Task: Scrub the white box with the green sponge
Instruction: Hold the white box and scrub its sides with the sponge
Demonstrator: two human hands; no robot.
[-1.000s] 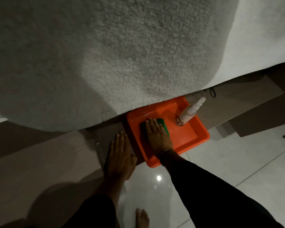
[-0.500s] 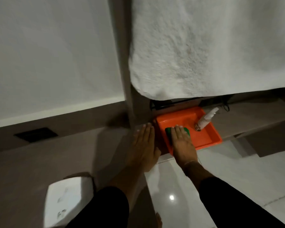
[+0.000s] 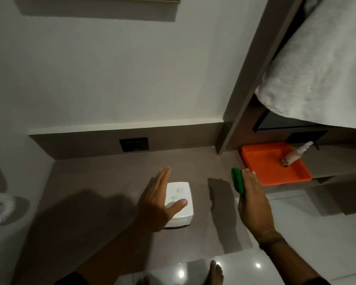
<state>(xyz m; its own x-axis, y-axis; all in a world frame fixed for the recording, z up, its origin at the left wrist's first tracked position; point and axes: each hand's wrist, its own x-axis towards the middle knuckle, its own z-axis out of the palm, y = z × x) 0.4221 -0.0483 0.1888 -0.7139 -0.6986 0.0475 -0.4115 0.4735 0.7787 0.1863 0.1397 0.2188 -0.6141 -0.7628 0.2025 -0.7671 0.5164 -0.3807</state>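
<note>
Both hands reach forward: left hand [image 3: 156,200] spread flat over the box [image 3: 180,203]; right hand [image 3: 252,204] grasps the sponge [image 3: 237,183].

The scene is seen from one head-worn camera, aimed forward and steeply down from close above. The brown worktop [image 3: 115,182] is taken in beyond the fingers [image 3: 162,177], a wall further off, and glossy floor [image 3: 296,233] nearer than them.

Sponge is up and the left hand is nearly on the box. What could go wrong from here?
The white box sits loose on the smooth ledge; the open left hand isn't gripping it, so scrubbing may slide it. The green sponge is pinched edge-on in the right hand and could slip.
</note>
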